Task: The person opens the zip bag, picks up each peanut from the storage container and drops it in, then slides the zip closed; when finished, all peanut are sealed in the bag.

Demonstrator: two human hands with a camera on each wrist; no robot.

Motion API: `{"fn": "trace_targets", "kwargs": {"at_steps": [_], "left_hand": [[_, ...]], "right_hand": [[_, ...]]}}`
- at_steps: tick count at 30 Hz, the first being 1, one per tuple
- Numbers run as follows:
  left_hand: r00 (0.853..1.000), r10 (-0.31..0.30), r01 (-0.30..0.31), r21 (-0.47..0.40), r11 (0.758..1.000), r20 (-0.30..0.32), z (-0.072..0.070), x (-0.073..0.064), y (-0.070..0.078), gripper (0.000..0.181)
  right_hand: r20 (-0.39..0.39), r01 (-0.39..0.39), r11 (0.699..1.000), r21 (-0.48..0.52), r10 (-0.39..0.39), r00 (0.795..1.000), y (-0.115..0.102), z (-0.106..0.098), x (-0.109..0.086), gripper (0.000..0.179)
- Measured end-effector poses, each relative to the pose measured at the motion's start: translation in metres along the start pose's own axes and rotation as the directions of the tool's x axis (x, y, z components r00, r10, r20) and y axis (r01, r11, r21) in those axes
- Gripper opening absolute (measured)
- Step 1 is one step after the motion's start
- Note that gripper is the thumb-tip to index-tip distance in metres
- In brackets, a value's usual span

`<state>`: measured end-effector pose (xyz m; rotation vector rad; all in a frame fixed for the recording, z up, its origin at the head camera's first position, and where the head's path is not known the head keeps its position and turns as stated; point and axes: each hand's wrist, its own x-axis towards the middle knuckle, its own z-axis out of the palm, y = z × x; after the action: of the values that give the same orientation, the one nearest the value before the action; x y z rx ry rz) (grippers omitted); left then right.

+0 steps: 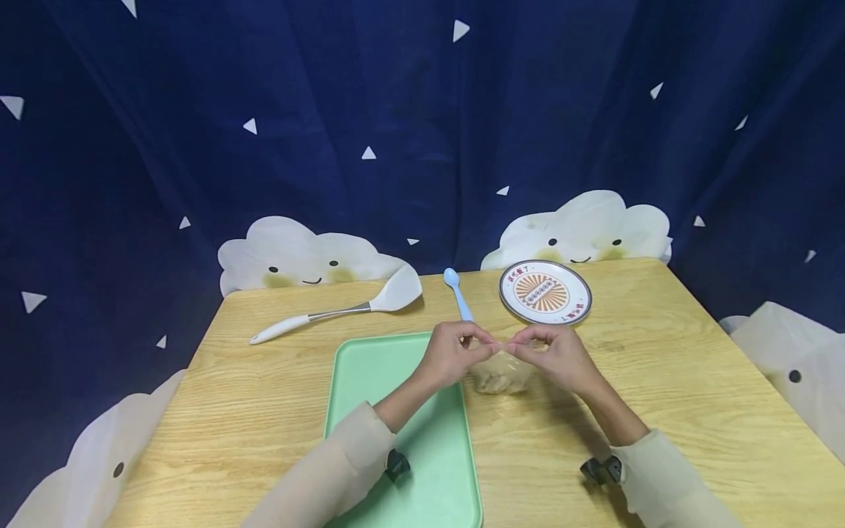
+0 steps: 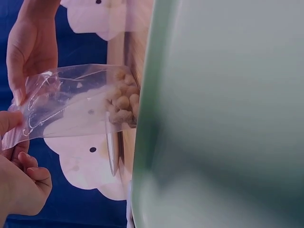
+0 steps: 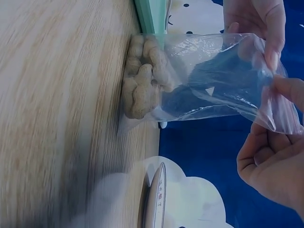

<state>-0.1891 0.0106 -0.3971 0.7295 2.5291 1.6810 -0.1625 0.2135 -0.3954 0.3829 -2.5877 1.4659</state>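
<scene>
Both hands pinch the top edge of a clear zip bag [image 3: 204, 80] that hangs upright at the tray's right side. In its bottom lie several peanuts [image 3: 145, 78] in their shells, low over the wooden table. My left hand [image 1: 452, 352] grips the bag's mouth between thumb and index finger. Close beside it, my right hand [image 1: 554, 356] pinches the same edge from the right. The left wrist view shows the fingertips of both hands almost meeting at the zip strip, the other fingers curled.
Under the left forearm lies a green tray [image 1: 409, 440]. Behind it are a white spatula [image 1: 343, 308] and a light blue spoon [image 1: 458, 293]. A round patterned plate [image 1: 545, 293] sits at the back right of the wooden table [image 1: 686, 381]. A dark blue curtain hangs behind.
</scene>
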Motion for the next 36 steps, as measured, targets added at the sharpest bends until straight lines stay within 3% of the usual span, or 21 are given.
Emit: {"fn": "trace_targets", "kwargs": {"at_steps": [18,23,26,30,33,36], "left_hand": [[0.999,-0.047,0.048,0.046,0.998,-0.028,-0.019,-0.01,-0.008,0.009],[0.998,-0.045,0.048,0.054,0.997,-0.045,-0.023,-0.011,-0.009,0.008],[0.999,-0.014,0.017,0.089,0.996,-0.032,-0.024,-0.012,-0.009,0.007],[0.998,0.06,-0.058,0.133,0.989,-0.011,-0.024,-0.012,-0.007,0.007],[0.994,0.112,-0.109,0.145,0.983,-0.01,-0.024,-0.012,-0.002,0.007],[0.991,0.132,-0.129,0.147,0.981,-0.009,-0.023,-0.013,0.007,0.005]], "right_hand": [[-0.068,-0.009,0.998,-0.064,0.005,0.998,0.003,-0.02,-0.01,0.01],[-0.018,0.016,0.996,-0.089,-0.018,1.0,0.004,-0.024,-0.012,0.008],[-0.025,0.038,0.987,-0.159,-0.042,0.999,0.005,-0.026,-0.012,0.007],[-0.096,0.027,0.97,-0.242,-0.052,0.994,0.005,-0.029,-0.012,0.006],[-0.127,-0.006,0.972,-0.235,-0.025,0.992,0.005,-0.035,-0.014,0.007],[-0.105,0.002,0.98,-0.2,-0.023,0.994,0.004,-0.042,-0.017,0.009]]}}
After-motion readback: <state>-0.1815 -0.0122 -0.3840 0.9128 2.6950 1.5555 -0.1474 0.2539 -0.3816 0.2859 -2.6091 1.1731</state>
